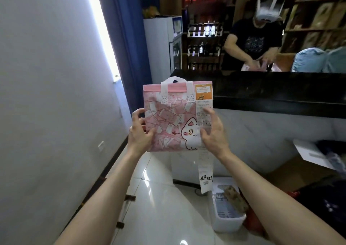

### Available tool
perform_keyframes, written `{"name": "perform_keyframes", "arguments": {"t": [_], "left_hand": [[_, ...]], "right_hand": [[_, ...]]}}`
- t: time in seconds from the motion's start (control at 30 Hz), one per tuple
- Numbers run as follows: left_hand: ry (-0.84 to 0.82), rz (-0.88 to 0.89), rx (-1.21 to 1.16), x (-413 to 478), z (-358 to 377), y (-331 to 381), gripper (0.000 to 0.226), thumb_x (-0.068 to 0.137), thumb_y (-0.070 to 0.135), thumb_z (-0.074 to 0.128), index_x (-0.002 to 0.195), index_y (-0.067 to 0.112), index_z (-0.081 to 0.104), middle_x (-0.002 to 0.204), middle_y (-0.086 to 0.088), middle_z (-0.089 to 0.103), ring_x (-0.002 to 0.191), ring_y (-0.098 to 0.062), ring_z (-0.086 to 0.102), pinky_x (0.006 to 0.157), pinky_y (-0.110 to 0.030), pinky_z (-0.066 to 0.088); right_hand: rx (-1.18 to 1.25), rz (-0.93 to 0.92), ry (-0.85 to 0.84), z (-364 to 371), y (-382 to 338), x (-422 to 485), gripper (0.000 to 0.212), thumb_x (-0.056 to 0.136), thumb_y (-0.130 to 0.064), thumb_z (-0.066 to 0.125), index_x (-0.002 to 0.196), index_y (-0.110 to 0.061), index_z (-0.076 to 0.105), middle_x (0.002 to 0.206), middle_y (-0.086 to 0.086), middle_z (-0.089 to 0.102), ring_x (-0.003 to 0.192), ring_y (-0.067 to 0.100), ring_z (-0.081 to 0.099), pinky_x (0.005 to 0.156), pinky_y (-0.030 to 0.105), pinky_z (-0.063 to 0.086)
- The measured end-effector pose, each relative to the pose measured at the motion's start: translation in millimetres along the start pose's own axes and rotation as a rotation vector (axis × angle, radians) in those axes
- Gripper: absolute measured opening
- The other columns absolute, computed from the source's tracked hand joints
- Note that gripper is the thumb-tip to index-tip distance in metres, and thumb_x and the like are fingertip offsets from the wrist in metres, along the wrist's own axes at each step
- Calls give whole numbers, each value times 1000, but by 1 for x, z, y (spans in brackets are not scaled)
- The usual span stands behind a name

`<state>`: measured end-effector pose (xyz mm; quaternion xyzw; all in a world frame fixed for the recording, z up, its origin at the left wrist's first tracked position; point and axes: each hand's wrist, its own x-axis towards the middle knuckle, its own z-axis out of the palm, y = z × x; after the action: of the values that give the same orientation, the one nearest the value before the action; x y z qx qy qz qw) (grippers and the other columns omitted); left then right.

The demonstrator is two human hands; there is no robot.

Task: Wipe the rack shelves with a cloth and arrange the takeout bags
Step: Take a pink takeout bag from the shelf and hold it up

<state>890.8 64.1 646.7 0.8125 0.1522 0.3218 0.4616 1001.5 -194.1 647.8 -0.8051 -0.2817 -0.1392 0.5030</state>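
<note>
Pink takeout bag (169, 125) — white cat print, white handles, orange label (203, 91).

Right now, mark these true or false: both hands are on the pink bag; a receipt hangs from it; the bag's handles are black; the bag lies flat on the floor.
1. Both hands are on the pink bag: true, the left hand at its left edge, the right hand at its right.
2. A receipt hangs from it: true.
3. The handles are black: false, the handles are white.
4. The bag lies on the floor: false, it is held upright in the air.
</note>
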Motion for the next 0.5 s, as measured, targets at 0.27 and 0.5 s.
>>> {"name": "perform_keyframes", "arguments": {"t": [0.27, 0.5], "left_hand": [[-34, 84, 63, 120, 53, 0, 54, 84, 0, 66, 114, 44, 58, 117, 17, 70, 98, -15, 75, 81, -45, 68], [29, 169, 140, 220, 76, 13, 53, 81, 3, 70, 111, 45, 63, 115, 35, 68, 102, -2, 71, 86, -36, 67]], "right_hand": [[-14, -2, 56, 3, 42, 111, 62, 85, 8, 65, 141, -19, 55, 127, 2, 57, 116, 16, 60, 103, 35, 54], [-44, -84, 98, 13, 62, 216, 62, 86, 4, 64, 141, -24, 53, 129, -3, 57, 115, 9, 61, 102, 24, 51]]}}
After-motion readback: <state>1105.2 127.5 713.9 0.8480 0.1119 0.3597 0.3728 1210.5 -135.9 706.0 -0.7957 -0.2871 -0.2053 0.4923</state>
